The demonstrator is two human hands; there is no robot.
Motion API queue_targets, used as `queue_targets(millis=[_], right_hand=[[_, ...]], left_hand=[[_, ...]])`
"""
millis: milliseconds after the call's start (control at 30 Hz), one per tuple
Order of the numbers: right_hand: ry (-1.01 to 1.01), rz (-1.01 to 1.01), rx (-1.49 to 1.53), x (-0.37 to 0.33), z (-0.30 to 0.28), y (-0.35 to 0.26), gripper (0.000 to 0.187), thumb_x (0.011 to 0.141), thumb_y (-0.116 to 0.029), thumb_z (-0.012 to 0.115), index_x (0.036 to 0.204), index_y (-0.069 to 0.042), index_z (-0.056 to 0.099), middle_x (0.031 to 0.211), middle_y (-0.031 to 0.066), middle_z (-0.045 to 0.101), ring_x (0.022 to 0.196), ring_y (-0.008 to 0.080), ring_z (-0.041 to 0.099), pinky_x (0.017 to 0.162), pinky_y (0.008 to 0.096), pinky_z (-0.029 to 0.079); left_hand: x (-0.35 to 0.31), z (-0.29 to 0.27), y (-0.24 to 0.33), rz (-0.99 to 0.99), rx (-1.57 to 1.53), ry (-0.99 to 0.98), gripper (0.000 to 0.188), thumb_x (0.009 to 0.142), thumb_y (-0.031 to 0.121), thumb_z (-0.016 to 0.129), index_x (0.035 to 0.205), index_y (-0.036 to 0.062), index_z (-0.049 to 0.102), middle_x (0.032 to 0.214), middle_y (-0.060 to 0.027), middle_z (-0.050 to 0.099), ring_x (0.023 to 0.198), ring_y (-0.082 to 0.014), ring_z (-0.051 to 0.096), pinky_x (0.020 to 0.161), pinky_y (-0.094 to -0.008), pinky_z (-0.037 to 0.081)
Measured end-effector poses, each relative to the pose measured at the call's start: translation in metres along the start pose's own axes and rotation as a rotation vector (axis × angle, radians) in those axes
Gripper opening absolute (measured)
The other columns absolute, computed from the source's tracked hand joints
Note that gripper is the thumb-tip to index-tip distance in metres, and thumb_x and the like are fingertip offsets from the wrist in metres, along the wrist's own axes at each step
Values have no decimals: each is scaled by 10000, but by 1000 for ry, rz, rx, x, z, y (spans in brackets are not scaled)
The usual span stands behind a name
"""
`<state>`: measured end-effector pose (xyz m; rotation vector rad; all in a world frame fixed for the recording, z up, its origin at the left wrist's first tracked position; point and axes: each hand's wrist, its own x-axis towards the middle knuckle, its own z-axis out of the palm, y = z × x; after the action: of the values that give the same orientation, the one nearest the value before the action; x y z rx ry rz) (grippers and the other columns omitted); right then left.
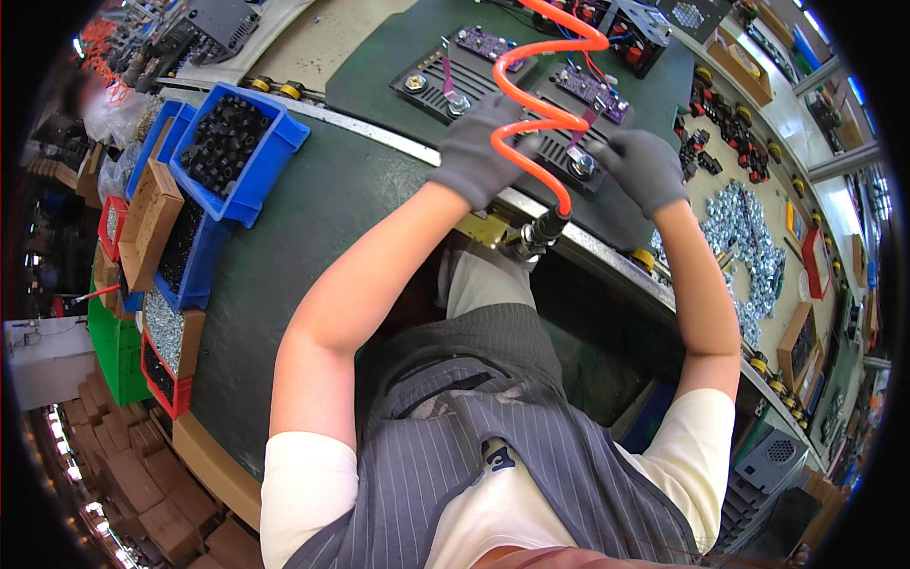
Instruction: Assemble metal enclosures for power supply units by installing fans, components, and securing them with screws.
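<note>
My left hand (483, 150), in a grey glove, is at the left side of a black finned metal panel (550, 163). Its fingers look closed, and an orange coiled hose (540, 123) partly covers their tips. At the panel's right edge is my right hand (646, 171), also gloved in grey, with curled fingers and the thumb towards the panel. What either hand pinches, if anything, is hidden. A purple circuit board (592, 92) and a shiny round metal fitting (580, 163) sit on this panel. Beside it lies a second finned panel (427, 85) with its own board (485, 45).
An air tool (533, 237) hangs on the hose by the bench's metal edge. Blue bins (292, 133) of black parts stand left, near a red tray (180, 396). Loose silvery hardware (744, 247) is spread at right. An open metal chassis (645, 38) stands at the back.
</note>
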<state>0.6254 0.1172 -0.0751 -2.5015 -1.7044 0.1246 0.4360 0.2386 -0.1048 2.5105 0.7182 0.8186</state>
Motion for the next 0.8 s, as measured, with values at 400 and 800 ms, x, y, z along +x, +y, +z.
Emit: queue_targets(millis=[400, 800], right_hand=[[-185, 268, 1099, -4, 51, -10, 232, 888, -189, 524, 1063, -39, 545, 671, 47, 581, 504, 96, 529, 454, 238, 407], [253, 31, 922, 16, 89, 22, 264, 880, -261, 546, 989, -25, 593, 699, 63, 620, 546, 113, 576, 494, 249, 449]], left_hand=[[-47, -11, -52, -124, 367, -116, 537, 742, 295, 642, 1238, 176, 473, 1290, -88, 431, 1137, -300, 452, 944, -439, 371], [-39, -152, 156, 558, 128, -116, 160, 631, 106, 619, 787, 116, 653, 800, -57, 618, 700, -242, 590, 556, -341, 431]])
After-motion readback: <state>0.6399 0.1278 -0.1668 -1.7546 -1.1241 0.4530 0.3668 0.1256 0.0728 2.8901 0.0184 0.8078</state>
